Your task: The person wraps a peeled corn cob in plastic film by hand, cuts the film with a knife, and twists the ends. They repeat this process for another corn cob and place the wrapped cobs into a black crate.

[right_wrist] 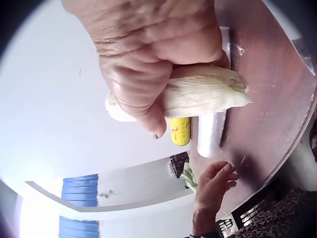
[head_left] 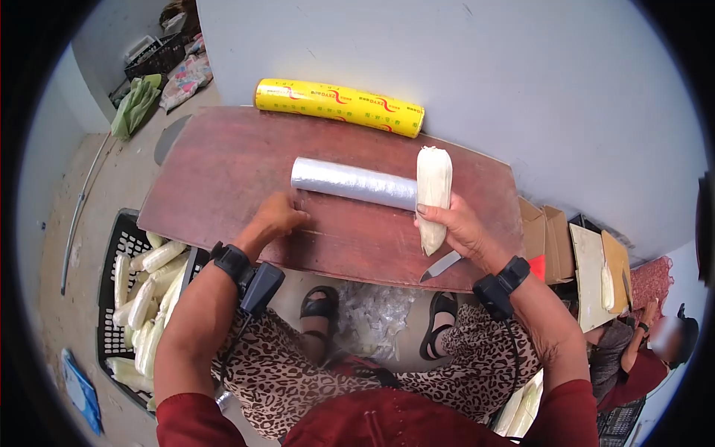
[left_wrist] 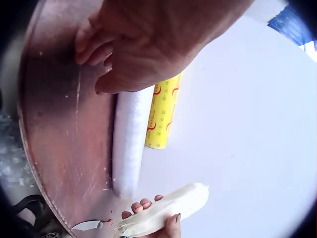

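Observation:
A pale husked corn ear [head_left: 434, 195] is gripped upright by the right hand [head_left: 465, 229], over the right end of a clear film roll [head_left: 354, 183]. In the right wrist view the thumb and fingers of the right hand [right_wrist: 143, 64] wrap the corn ear [right_wrist: 198, 96]. The left hand [head_left: 278, 216] hovers by the table's front left part, just below the roll's left end, holding nothing. Its fingers hang loosely bent in the left wrist view, where the left hand [left_wrist: 143, 47] covers one end of the film roll [left_wrist: 130, 148]. A knife [head_left: 441, 265] lies below the corn.
A yellow wrapped roll [head_left: 339, 106] lies at the back of the red-brown table [head_left: 216, 171], against the wall. A black crate [head_left: 112, 313] of corn ears stands on the floor at left. Cardboard boxes [head_left: 557, 242] and another person [head_left: 644, 365] are at right.

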`<act>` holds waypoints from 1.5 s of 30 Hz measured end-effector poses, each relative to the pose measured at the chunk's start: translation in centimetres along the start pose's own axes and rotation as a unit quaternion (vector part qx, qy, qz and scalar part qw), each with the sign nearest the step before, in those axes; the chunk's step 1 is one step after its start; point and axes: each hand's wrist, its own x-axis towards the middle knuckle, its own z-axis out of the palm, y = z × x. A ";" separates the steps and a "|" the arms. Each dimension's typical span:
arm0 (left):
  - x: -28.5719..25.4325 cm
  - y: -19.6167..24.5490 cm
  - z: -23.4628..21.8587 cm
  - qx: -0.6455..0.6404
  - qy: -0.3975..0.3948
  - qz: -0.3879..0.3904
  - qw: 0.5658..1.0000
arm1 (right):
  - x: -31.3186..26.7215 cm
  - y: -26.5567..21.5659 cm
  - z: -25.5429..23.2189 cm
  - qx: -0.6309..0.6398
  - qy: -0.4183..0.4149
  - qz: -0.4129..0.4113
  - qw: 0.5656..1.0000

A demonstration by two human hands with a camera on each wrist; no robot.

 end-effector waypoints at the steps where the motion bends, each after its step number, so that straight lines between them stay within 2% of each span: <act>1: 0.1 0.3 -0.1 0.006 0.009 -0.023 1.000 | 0.2 0.3 -0.4 -0.001 0.010 0.008 1.000; 4: -0.6 1.1 0.8 0.126 0.126 0.043 0.983 | 0.5 1.2 -1.7 -0.020 0.025 0.017 0.999; 7: -0.4 1.8 1.6 0.177 0.161 0.025 0.971 | 1.1 1.7 -2.6 -0.025 0.008 0.020 0.999; 19: 1.8 -1.3 1.2 0.149 0.147 0.102 0.972 | 3.1 0.7 -3.2 0.011 0.024 0.003 1.000; 21: 1.9 -1.2 0.5 -0.060 0.069 0.014 0.996 | 3.1 0.6 -3.1 0.000 0.028 0.001 1.000; 22: 1.9 -1.1 0.2 -0.164 0.028 -0.031 0.986 | 3.1 0.5 -3.0 -0.005 0.030 0.000 1.000; 25: 1.5 -1.4 -0.7 -0.420 -0.020 -0.045 0.906 | 3.1 0.7 -3.1 -0.012 0.026 -0.007 1.000; 28: 1.1 0.0 -0.9 -0.484 -0.047 -0.059 0.872 | 3.0 0.7 -3.1 -0.021 0.025 -0.002 0.999; 31: 1.3 0.9 -0.9 -0.486 -0.087 -0.075 0.866 | 2.9 0.5 -2.8 -0.019 0.023 -0.006 1.000; 37: 2.5 1.1 0.4 -0.495 -0.044 -0.032 0.867 | 2.8 0.5 -2.8 -0.016 0.017 -0.005 1.000; 40: 2.2 1.3 0.4 -0.468 -0.033 -0.057 0.881 | 2.7 0.5 -2.7 -0.019 0.018 -0.015 1.000; 45: 1.7 0.5 -0.4 -0.357 -0.054 -0.076 0.930 | 3.2 0.6 -3.4 -0.020 0.016 0.000 1.000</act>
